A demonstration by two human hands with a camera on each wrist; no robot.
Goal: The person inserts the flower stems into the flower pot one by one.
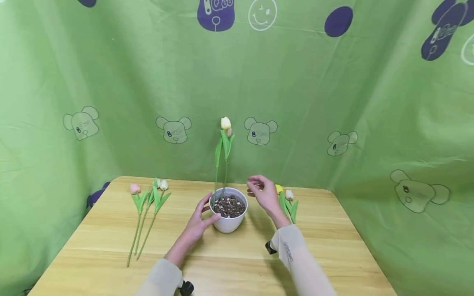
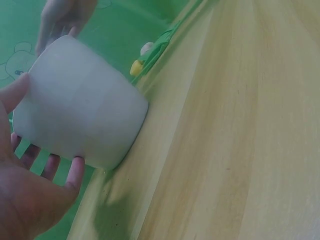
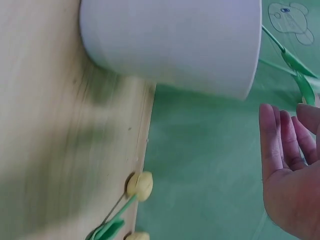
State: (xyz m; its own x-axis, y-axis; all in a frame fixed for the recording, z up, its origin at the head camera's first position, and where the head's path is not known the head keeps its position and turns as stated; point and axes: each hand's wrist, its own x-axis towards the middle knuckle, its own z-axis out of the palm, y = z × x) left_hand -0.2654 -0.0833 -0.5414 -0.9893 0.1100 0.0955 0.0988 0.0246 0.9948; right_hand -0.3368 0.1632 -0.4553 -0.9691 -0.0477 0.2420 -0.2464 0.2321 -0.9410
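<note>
White and smooth, the round plastic pot (image 1: 228, 209) stands near the middle of the pale wooden table (image 1: 333, 246), filled with dark gravelly pebbles (image 1: 229, 205). 2 thin green stems rise from it, topped by a cream tulip (image 1: 225, 123) with long pointed leaves. The left hand (image 1: 198, 222) cups the pot's left wall, thumb up by the rim and fingers curled round its side. The right hand (image 1: 263, 193) hovers just right of the rim, fingers relaxed and lightly bent, gripping nothing. Behind that hand lie tulips (image 1: 285, 197) with yellow and white buds, flat on the wood. On the left of the table 3 more tulips (image 1: 148, 205) lie side by side, pink and white. A wrinkled green cloth (image 1: 333, 102) printed with bear outlines hangs behind
</note>
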